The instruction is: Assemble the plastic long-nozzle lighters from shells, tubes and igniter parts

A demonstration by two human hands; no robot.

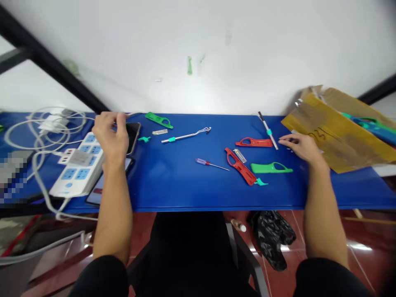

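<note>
My left hand (110, 134) is above a dark phone (133, 134) at the left, its fingers curled in; whatever they hold, if anything, is hidden. My right hand (301, 146) rests low over the table with thumb and fingertips close together, beside a metal rod with a turquoise clip (269, 132). Small bits lie under its fingers, too small to name. Left of it are a red lighter-handle half (258, 143), a second red half with a turquoise trigger (243, 168), a green half (269, 168) and a small clear tank (239, 155).
A screwdriver (207, 163) lies mid-table. Further left are a wired metal rod (182, 137), another green half (157, 119), a clear tank (160, 132) and a turquoise trigger (144, 139). A power strip (76, 177) with tangled cables stands left, an open yellow-taped box (346, 136) right.
</note>
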